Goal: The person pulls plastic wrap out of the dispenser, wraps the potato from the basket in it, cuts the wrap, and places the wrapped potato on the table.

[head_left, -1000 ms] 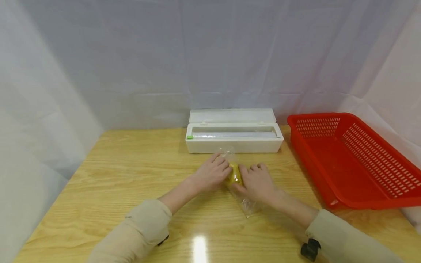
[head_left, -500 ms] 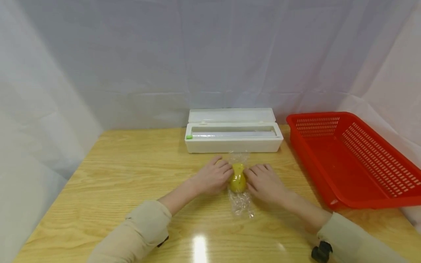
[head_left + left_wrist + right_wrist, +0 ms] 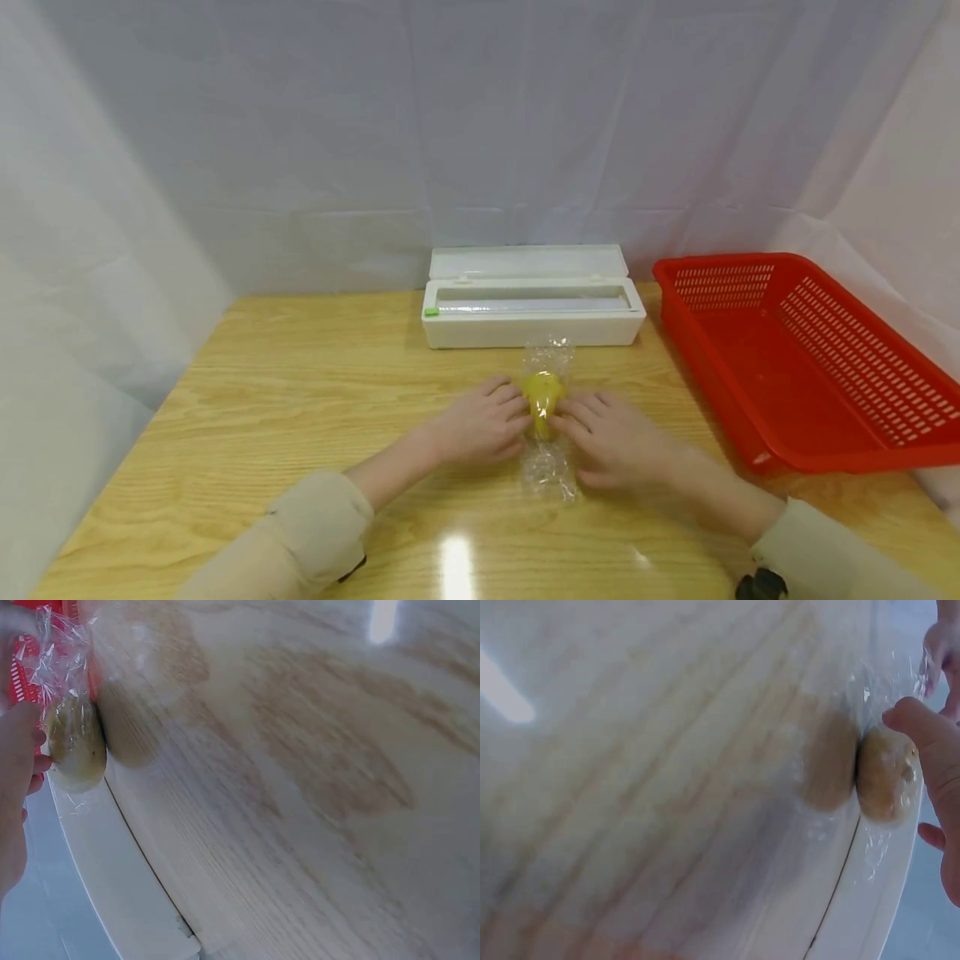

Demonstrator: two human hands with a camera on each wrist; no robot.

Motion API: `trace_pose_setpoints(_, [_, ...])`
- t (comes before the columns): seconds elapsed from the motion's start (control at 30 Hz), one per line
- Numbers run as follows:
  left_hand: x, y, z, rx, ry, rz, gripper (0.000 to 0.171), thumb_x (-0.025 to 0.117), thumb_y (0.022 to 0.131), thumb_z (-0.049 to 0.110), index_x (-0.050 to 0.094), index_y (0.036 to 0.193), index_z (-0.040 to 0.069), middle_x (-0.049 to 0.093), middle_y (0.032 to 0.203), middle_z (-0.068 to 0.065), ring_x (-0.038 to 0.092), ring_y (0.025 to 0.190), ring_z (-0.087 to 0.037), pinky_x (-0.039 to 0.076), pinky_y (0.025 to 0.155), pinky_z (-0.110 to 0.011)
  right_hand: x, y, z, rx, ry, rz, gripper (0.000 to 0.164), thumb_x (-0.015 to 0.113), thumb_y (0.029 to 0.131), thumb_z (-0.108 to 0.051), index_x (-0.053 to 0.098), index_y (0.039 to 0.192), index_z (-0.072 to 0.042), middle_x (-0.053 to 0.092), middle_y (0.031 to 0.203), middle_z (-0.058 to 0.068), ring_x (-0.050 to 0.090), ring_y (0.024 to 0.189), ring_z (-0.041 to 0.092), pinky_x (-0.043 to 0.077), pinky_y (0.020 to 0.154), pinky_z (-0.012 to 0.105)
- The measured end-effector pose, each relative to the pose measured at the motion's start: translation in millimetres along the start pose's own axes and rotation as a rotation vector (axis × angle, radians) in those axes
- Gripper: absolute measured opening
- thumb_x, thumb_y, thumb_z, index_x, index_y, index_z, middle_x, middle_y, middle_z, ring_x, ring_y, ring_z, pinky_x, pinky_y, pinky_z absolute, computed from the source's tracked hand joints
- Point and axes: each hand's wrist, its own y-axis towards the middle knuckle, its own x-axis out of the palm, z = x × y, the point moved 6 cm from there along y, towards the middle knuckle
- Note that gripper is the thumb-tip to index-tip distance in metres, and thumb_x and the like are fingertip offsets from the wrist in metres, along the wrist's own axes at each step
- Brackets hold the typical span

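Note:
On the wooden table lies a yellow pear-like fruit [image 3: 543, 398] wrapped in clear plastic film. Loose film ends [image 3: 547, 472] stick out crumpled toward the person and toward the back. My left hand [image 3: 482, 421] is at the fruit's left side, fingertips touching the wrapping. From the right, my right hand [image 3: 617, 440] reaches it with fingers extended and thumb apart. In the left wrist view the fruit [image 3: 78, 746] shows beside the left fingers [image 3: 37, 763]. The right wrist view has a right finger [image 3: 915, 718] over the wrapped fruit [image 3: 883, 787].
A white plastic-wrap dispenser [image 3: 533, 332] with its lid up and a roll inside stands behind the fruit. A green slider [image 3: 431, 312] sits at its left end. To the right is a red plastic basket [image 3: 712, 379] with slotted walls. White sheeting [image 3: 480, 125] hangs behind.
The wrapped fruit has turned from slanted to nearly straight front to back. My right hand has shifted to the right and nearer the person, and its fingers have loosened.

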Motion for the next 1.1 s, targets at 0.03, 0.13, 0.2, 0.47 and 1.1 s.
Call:
trace_pose_setpoints(0.03, [0.4, -0.5, 1.1, 0.005, 0.007, 0.007, 0.035, 0.049, 0.092, 0.04, 0.062, 0.113, 0.016, 0.059, 0.119, -0.004, 0.05, 0.114, -0.021, 0.028, 0.105, -0.04, -1, 0, -3, 0.003, -0.011, -0.006, 0.068, 0.069, 0.071, -0.044, 0.052, 0.123, -0.004, 0.051, 0.123, 0.014, 0.045, 0.116, 0.032, 0.038, 0.093, 0.048])
trace_pose_setpoints(0.13, [0.5, -2.3, 2.7, 0.022, 0.034, 0.055, 0.035, 0.049, 0.092, 0.042, 0.064, 0.112, 0.018, 0.059, 0.12, -0.003, 0.05, 0.114, -0.021, 0.029, 0.105, -0.04, -1, 0, -13, 0.017, -0.055, -0.019, 0.074, 0.067, 0.071, -0.054, 0.052, 0.123, -0.004, 0.053, 0.122, 0.013, 0.046, 0.114, 0.031, 0.039, 0.092, 0.046])
trace_pose_setpoints(0.2, [-0.1, -3.3, 3.5, 0.034, 0.054, 0.092, 0.034, 0.051, 0.091, 0.042, 0.064, 0.111, 0.018, 0.06, 0.119, -0.003, 0.051, 0.113, -0.021, 0.03, 0.104, -0.039, -1, 2, -20, 0.015, -0.083, 0.023, 0.066, 0.066, 0.073, -0.051, 0.055, 0.119, -0.005, 0.055, 0.117, 0.011, 0.049, 0.111, 0.029, 0.041, 0.088, 0.045])
trace_pose_setpoints(0.47, [2.4, -5.1, 8.3, 0.091, 0.002, 0.072, 0.038, 0.052, 0.09, 0.033, 0.058, 0.121, 0.011, 0.055, 0.127, -0.007, 0.047, 0.12, -0.023, 0.028, 0.105, -0.039, 0, 4, -35, -0.019, -0.177, 0.246, 0.031, 0.035, 0.091, -0.021, 0.062, 0.086, -0.008, 0.06, 0.09, 0.005, 0.057, 0.088, 0.022, 0.045, 0.073, 0.037])
trace_pose_setpoints(1.1, [3.0, 4.9, 21.0, 0.067, 0.098, 0.134, 0.036, 0.057, 0.086, 0.041, 0.064, 0.11, 0.014, 0.06, 0.12, -0.002, 0.05, 0.115, -0.02, 0.031, 0.104, -0.039, -12, 2, -29, 0.055, -0.021, 0.324, 0.039, 0.064, 0.077, -0.036, 0.064, 0.101, -0.005, 0.065, 0.093, 0.006, 0.058, 0.085, 0.022, 0.046, 0.074, 0.038])
